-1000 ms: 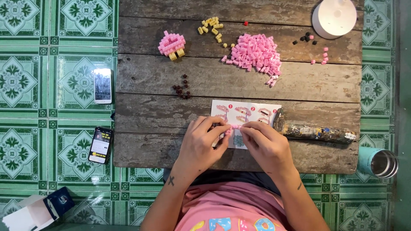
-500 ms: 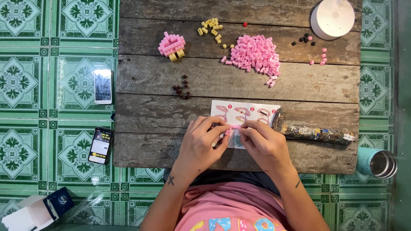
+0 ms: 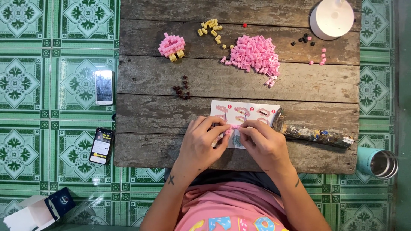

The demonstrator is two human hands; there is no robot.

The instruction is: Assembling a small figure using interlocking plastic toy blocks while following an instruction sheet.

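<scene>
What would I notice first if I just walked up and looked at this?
Probably the big heap of pink bricks at the far side of the wooden table, with a small pink brick model to its left. Nearer the person, the left hand and the right hand pinch tiny pink pieces together over an instruction sheet. The green patterned floor tiles stand out too, with two phones lying on them.

Rough, weathered wood tabletop (image 3: pixel 171 81). Glossy glazed floor tiles (image 3: pixel 55 85). Shiny plastic pink bricks (image 3: pixel 253 53). Matt paper instruction sheet (image 3: pixel 246 112). Polished metal cup (image 3: pixel 379 161).
</scene>
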